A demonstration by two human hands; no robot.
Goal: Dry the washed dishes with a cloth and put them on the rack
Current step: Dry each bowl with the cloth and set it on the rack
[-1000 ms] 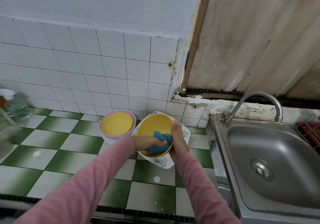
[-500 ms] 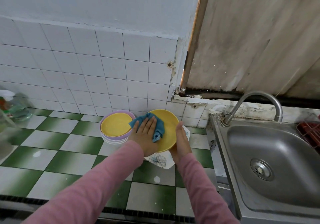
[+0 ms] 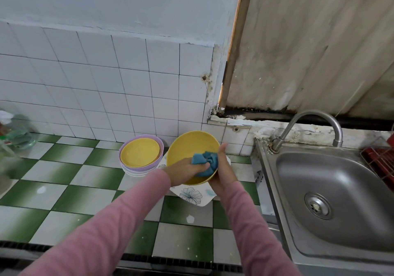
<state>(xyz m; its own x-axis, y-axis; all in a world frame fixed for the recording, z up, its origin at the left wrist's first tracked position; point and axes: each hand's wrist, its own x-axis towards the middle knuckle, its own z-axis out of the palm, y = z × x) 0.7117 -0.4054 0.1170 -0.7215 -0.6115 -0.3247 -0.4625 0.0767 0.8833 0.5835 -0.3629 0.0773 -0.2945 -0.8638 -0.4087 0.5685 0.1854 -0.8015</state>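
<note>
One yellow bowl (image 3: 191, 148), tilted at frame centre, has its lower rim hidden by my left hand (image 3: 187, 171), which bunches one blue cloth (image 3: 205, 162) inside it. My right hand (image 3: 221, 169) grips its right edge, fingers hidden behind. Just left stands one bowl stack (image 3: 140, 158); I cannot count its layers. One red rack (image 3: 379, 160) is cut off at the right edge.

The left hand (image 3: 187, 170) sweeps the blue cloth (image 3: 205, 161) off the left rim and back down into the near-right of the yellow bowl (image 3: 189, 148), now bunched in curled fingers instead of spread flat under the palm. The bowl tips open-side up again, and the right hand (image 3: 222, 169) shifts its thumb up along the right rim.
</note>
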